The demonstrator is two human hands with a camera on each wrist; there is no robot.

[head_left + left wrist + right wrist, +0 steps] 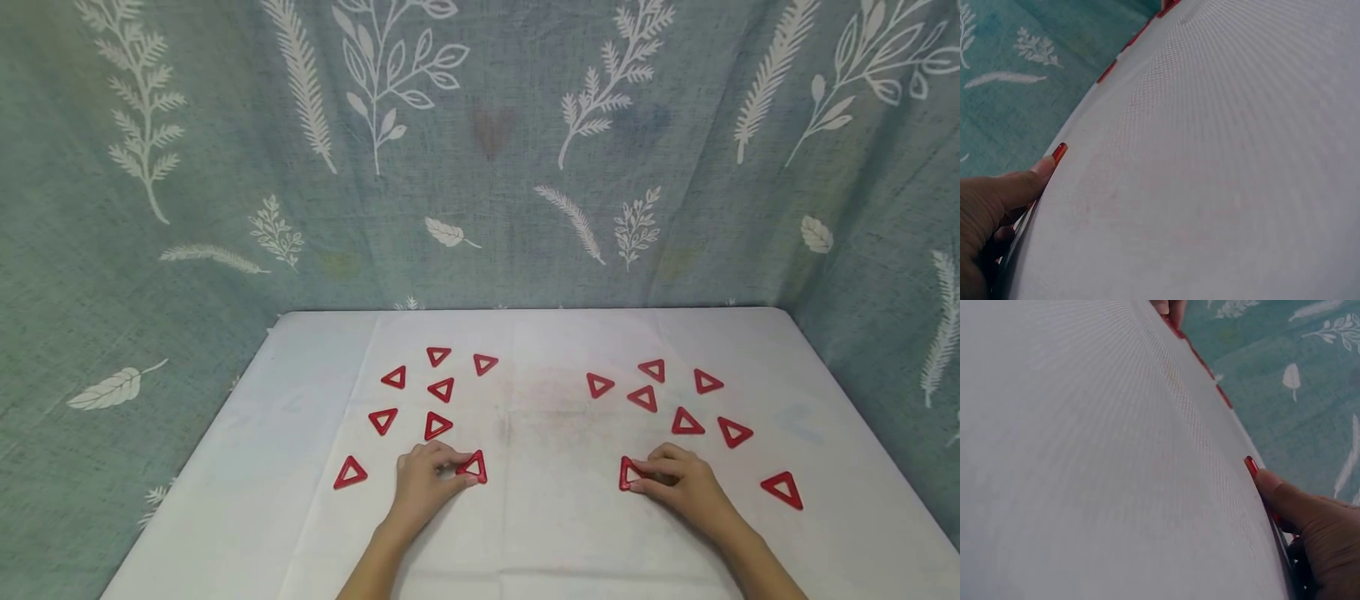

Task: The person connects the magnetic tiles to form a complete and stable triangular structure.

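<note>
Between thumb and fingers my left hand (426, 483) pinches a red triangle (481, 468) with an open middle, close over the white cloth. Across from it, my right hand (688, 483) pinches another red triangle (624, 473) by its right side. In the left wrist view the left thumb (1025, 185) lies against the triangle's edge (1060, 152). The right wrist view shows the right thumb (1285, 495) against its own triangle (1251, 465); the other fingers are mostly hidden there.
Several red triangles lie loosely on the left, among them one beside the left hand (350, 473). Several more lie on the right, one of them past the right hand (783, 490). A white cloth (555, 533) covers the table; a leaf-patterned curtain (480, 208) hangs behind it.
</note>
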